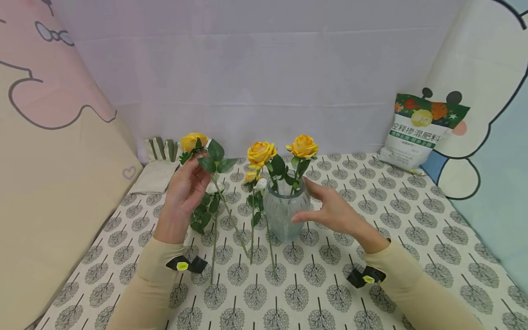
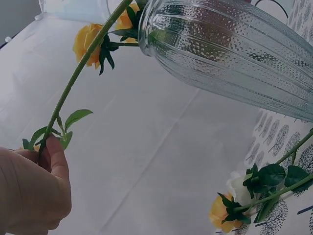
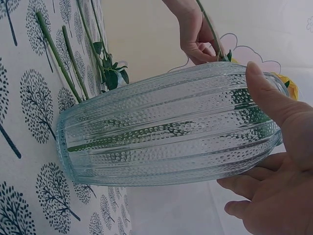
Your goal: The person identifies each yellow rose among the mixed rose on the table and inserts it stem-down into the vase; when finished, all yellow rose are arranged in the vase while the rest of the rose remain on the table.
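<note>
The left hand (image 1: 187,185) pinches the green stem of a yellow rose (image 1: 194,141) close below its bloom; the leafy stem (image 2: 73,78) slants down to the right, outside the vase. A ribbed clear glass vase (image 1: 284,215) stands upright on the cloth, with two yellow roses (image 1: 303,146) leaning out of its mouth. Around the vase's right side lies the right hand (image 1: 334,211), thumb on the front and fingers behind. In the right wrist view, the thumb presses the glass (image 3: 171,137) near the rim, and a green stem shows through the wall.
Left of the vase, a small yellow rose (image 1: 250,176) and white roses (image 1: 261,184) lie on the tree-patterned cloth (image 1: 297,298). Gloves (image 1: 154,176) rest at the back left. A fertilizer bag (image 1: 416,133) leans at the back right, before the curtain wall.
</note>
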`<action>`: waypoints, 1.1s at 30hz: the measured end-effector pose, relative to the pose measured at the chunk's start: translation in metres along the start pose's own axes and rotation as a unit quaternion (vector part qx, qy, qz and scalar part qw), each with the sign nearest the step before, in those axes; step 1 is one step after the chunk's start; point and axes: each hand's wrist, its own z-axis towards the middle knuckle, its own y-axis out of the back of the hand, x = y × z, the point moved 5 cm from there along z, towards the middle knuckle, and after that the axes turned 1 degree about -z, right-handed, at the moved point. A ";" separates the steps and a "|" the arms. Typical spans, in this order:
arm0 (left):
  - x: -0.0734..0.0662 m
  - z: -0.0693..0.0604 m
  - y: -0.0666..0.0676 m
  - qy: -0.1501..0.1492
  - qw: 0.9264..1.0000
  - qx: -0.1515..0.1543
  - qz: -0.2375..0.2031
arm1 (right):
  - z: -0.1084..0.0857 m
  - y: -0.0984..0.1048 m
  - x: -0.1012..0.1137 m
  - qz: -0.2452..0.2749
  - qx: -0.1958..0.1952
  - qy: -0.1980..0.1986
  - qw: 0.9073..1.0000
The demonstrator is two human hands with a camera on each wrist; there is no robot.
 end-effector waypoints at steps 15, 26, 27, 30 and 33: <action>-0.020 -0.015 -0.011 -0.120 0.991 -0.033 -0.048 | 0.000 0.000 0.001 0.005 0.002 0.003 1.000; -0.044 -0.040 -0.025 -0.260 0.961 -0.036 -0.093 | -0.001 -0.001 0.000 0.004 0.000 0.004 1.000; -0.046 -0.044 -0.028 -0.270 0.957 -0.033 -0.099 | -0.001 -0.001 0.000 0.004 0.001 0.004 1.000; -0.049 -0.058 -0.038 -0.297 0.948 -0.020 -0.112 | -0.001 -0.001 0.000 0.002 0.002 0.005 1.000; -0.051 -0.069 -0.047 -0.309 0.944 -0.003 -0.119 | -0.001 0.000 0.001 -0.001 0.000 0.005 1.000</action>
